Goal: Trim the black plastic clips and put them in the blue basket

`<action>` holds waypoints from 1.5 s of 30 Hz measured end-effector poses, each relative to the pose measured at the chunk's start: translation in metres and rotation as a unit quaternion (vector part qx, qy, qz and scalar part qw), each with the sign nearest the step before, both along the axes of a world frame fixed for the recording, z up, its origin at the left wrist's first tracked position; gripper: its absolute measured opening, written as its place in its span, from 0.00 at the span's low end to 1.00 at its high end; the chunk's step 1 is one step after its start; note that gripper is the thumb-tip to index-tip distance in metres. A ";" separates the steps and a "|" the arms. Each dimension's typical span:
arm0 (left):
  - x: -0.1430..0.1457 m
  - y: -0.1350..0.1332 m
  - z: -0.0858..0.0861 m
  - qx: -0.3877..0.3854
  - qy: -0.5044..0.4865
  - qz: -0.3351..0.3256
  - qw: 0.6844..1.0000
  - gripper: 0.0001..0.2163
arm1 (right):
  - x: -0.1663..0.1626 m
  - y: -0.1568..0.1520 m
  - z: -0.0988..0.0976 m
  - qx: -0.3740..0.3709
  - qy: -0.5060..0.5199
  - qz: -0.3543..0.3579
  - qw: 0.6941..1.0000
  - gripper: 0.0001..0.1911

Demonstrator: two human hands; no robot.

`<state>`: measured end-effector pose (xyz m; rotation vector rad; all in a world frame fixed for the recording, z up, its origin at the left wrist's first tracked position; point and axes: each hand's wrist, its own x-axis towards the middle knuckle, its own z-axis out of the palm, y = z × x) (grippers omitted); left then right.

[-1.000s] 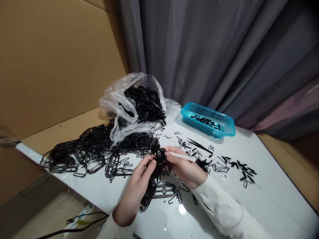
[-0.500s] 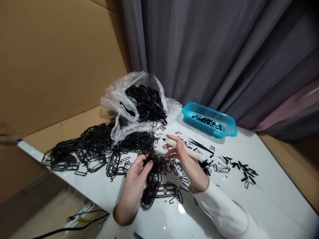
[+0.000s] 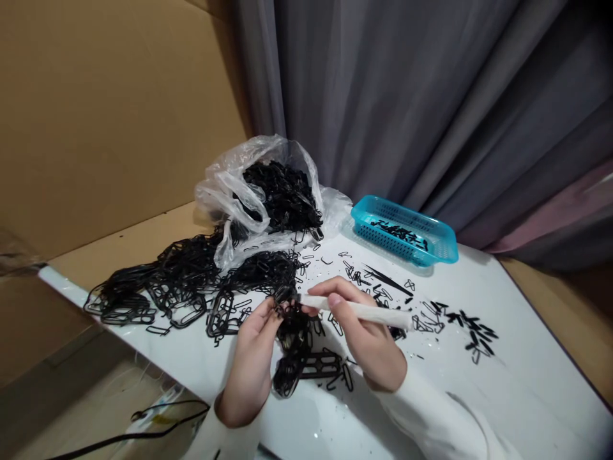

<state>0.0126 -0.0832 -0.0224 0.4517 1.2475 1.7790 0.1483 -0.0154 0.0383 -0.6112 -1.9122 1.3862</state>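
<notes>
My left hand (image 3: 256,348) is closed on a bunch of thin black looped pieces (image 3: 293,335), its fingertips pinching near the top. Part of the bunch hangs down onto the white table (image 3: 306,421). In my right hand (image 3: 361,326) is a white pen-like tool (image 3: 368,313), held in a writing grip. Its dark tip meets the black pieces beside my left fingertips; what the tip touches exactly is too small to tell. Around both hands lie loose black loops, and a flat black frame with slots (image 3: 323,365) rests just below them.
A clear plastic bag (image 3: 230,185) full of black pieces stands at the back. Left of it spreads a tangled black heap (image 3: 184,275). A blue perforated basket (image 3: 407,252) holds small black bits. Black tweezers (image 3: 387,280) and short black strips (image 3: 472,329) lie at right.
My right hand has moved down and left, turning the white tool so its tip reaches the black pieces. My left hand keeps its hold, nearly in place.
</notes>
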 end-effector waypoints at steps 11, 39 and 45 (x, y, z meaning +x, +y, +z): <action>0.001 0.001 0.005 -0.009 -0.025 0.021 0.999 0.10 | -0.004 0.001 -0.008 0.054 -0.059 -0.020 0.997 0.13; 0.000 0.001 0.004 -0.003 -0.013 0.008 1.000 0.10 | -0.004 0.002 -0.014 0.048 -0.029 -0.032 0.998 0.12; -0.001 0.002 0.003 -0.006 -0.015 0.008 1.000 0.12 | -0.004 0.002 -0.013 0.052 -0.026 -0.032 0.998 0.12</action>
